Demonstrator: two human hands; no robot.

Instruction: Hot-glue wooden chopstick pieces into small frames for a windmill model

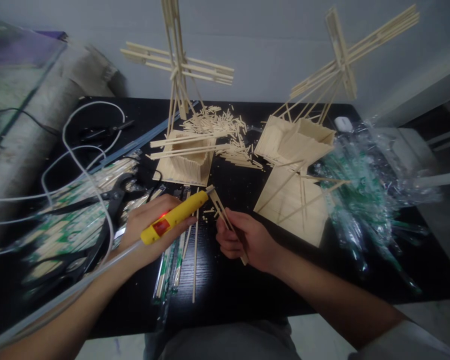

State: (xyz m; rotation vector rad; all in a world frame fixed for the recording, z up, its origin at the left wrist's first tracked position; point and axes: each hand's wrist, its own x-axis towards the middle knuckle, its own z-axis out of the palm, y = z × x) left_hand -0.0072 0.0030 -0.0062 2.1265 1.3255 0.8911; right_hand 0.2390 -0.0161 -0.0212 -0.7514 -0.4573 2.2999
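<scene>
My left hand (150, 225) is closed around a yellow glue gun (176, 216) with a red patch on its body. Its tip meets the upper end of a small piece made of wooden sticks (225, 217). My right hand (247, 240) is closed on that stick piece and holds it slanted above the black table (225, 290). A white cable (78, 165) runs from the tool along my left arm. Loose thin sticks (194, 250) lie on the table just below both hands.
Two stick windmill models stand behind: one (183, 155) centre left, one (296, 140) to the right on a flat stick panel (292, 210). Cut stick bits (221, 130) lie between them. Wrapped chopsticks (71, 220) and black scissors (112, 200) are left; plastic wrappers (360, 190) right.
</scene>
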